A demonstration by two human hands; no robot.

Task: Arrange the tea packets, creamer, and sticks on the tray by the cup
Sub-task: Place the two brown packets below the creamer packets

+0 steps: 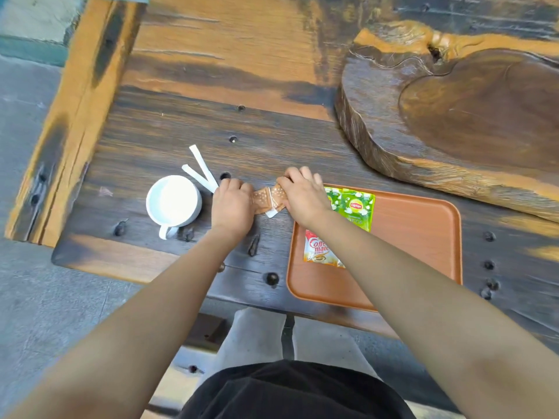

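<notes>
Brown speckled packets (269,200), with a white edge showing at their near side, sit between our two hands on the table (181,131). Our left hand (232,207) is closed over their left end; our right hand (304,195) pinches their right end, fingers curled down. How many packets are in the bunch we cannot tell.

- Step in hand, as we judge it: gathering or squaring these packets before they go to the tray.
- Next move calls for: lifting the bunch a short way right and setting it on bare tray floor, clear of what already lies there.
- Orange tray (423,237): just right of our right hand, its left rim partly under that wrist.
- Green tea packets (357,208): on the tray's far left corner, overlapping, touching our right hand's edge.
- Creamer sachet (317,247): on the tray, near left, partly hidden by our right forearm.
- White sticks (201,169): two, off the tray, left of our left hand, crossing in a V.
- White cup (173,202): left of the sticks, on the table, well apart from the tray.
</notes>
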